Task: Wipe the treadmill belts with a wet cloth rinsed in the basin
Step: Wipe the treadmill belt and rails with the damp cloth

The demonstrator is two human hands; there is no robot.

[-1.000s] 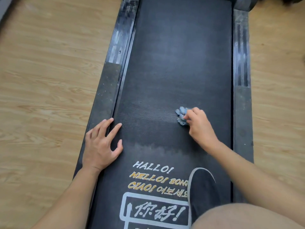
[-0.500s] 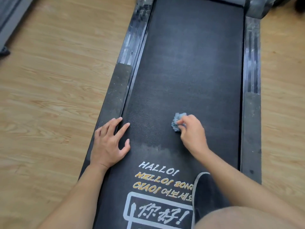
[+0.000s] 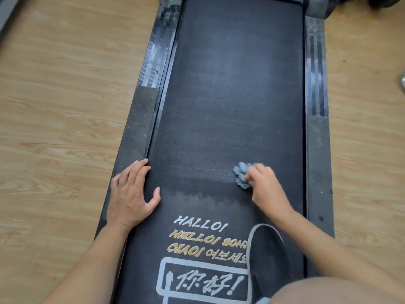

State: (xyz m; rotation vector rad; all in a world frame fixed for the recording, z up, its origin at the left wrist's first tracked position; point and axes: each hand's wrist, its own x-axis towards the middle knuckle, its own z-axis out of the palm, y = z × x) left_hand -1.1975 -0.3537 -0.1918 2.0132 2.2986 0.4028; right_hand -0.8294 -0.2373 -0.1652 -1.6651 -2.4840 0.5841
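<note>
Since half a second ago, the right hand (image 3: 268, 189) has slid the crumpled blue cloth (image 3: 241, 176) toward the right edge of the belt (image 3: 230, 95), while the left hand (image 3: 131, 194) stays flat, fingers straight, on the belt's left edge against the side rail (image 3: 140, 119). The right hand's blurred fingers curl round the cloth and cover its near side. A dark shoe (image 3: 267, 255) hides the ends of the printed greetings (image 3: 199, 222), and the picture's bottom edge cuts off the boxed characters.
</note>
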